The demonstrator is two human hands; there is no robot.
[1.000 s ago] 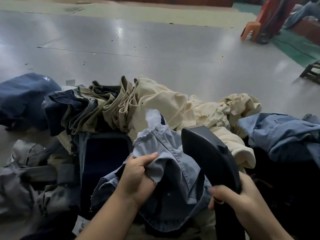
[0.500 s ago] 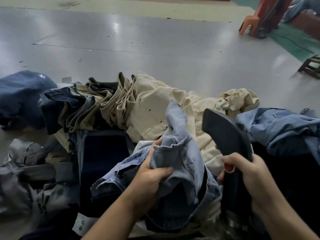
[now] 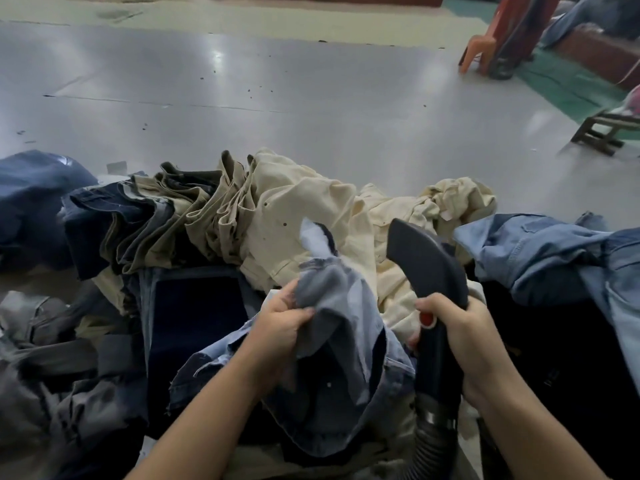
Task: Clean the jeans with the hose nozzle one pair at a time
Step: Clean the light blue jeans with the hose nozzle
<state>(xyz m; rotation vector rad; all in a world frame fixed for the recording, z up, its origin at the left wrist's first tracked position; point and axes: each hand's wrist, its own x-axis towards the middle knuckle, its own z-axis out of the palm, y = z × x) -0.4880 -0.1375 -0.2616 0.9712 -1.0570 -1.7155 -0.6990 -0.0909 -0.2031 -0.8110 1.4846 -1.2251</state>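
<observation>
Left hand point(image 3: 280, 327) bunches soft, crumpled light-blue jeans point(image 3: 346, 358) at centre front, fingers clenched in the cloth. Right hand point(image 3: 460, 334) grips the smooth, curved dark nozzle point(image 3: 426, 261) just beside them, ribbed hose point(image 3: 433, 441) below. Heaped trousers ring them; glossy grey floor point(image 3: 277, 98) lies open beyond

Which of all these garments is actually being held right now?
The light blue jeans in front: the left hand grips their bunched fabric. The cream pile and other garments lie untouched.
</observation>
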